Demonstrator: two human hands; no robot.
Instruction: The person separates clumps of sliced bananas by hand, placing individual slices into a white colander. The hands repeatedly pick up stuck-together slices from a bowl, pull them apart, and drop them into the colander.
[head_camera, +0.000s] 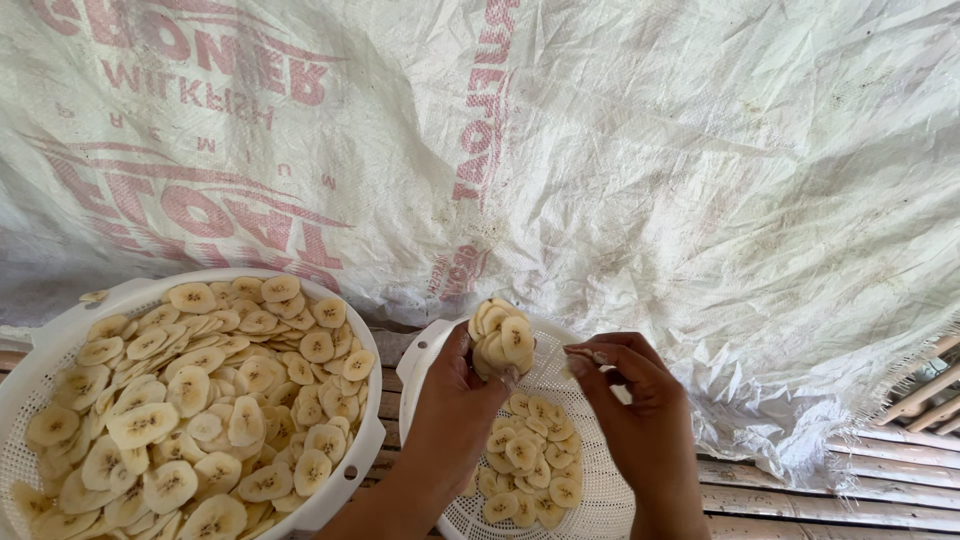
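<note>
Now banana slices (503, 340) stacked in left hand (455, 405) fingertips.

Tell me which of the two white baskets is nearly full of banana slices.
The larger basket on the left, heaped almost to its rim. The smaller basket under the hands holds only a thin scatter of slices, with bare mesh showing.

We note soft, even daylight, brightest on the white woven sheet (700, 180) at far right. Shadows are faint, deepest under its near-left fold. Focus is sharp; no glare.
</note>
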